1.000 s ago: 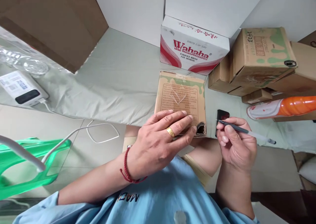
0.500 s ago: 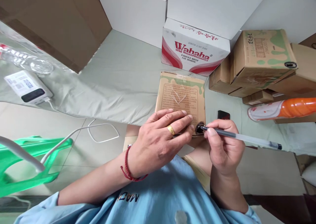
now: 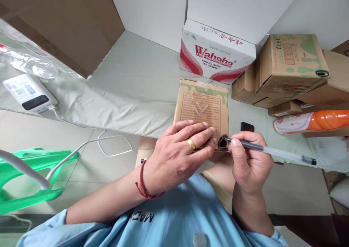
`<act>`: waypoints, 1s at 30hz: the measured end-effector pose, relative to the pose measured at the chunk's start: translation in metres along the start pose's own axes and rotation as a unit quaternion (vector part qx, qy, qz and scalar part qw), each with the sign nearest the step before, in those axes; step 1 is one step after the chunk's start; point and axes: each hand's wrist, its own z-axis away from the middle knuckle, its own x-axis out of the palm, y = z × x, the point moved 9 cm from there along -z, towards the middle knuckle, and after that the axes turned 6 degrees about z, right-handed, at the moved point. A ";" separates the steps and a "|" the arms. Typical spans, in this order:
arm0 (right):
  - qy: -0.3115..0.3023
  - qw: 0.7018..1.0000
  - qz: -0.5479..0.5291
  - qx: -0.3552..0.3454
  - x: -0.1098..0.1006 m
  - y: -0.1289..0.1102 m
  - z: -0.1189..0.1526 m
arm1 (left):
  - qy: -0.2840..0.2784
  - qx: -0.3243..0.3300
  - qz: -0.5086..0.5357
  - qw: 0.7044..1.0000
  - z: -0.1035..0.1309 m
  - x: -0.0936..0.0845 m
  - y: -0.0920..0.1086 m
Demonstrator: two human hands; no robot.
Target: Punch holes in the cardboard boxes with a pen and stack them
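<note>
A brown cardboard box with green patches and printed text lies in front of me at the edge of the cloth-covered surface. My left hand, with a gold ring, rests flat on its near part, fingers stretched out and holding nothing. My right hand pinches a pen with a clear barrel. The pen's tip touches a black scribbled patch at the box's near right corner.
Behind stands a white and red carton. Stacked brown boxes, an orange bottle and a black phone are to the right. At left are a white power bank, a plastic bottle and a green stool.
The box and both hands appear slightly farther right in view. The pen is still in my right hand at the black patch, its angle a little changed.
</note>
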 end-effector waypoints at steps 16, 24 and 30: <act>-0.007 0.999 0.030 -0.030 0.001 -0.006 0.002 | 0.005 0.005 -0.002 1.000 -0.001 0.000 0.002; -0.051 0.998 0.022 -0.039 0.004 -0.006 0.005 | 0.004 0.006 0.000 1.000 -0.001 0.000 0.002; -0.070 0.996 0.018 -0.046 0.003 -0.007 0.007 | 0.002 0.006 -0.003 1.000 -0.001 0.001 0.002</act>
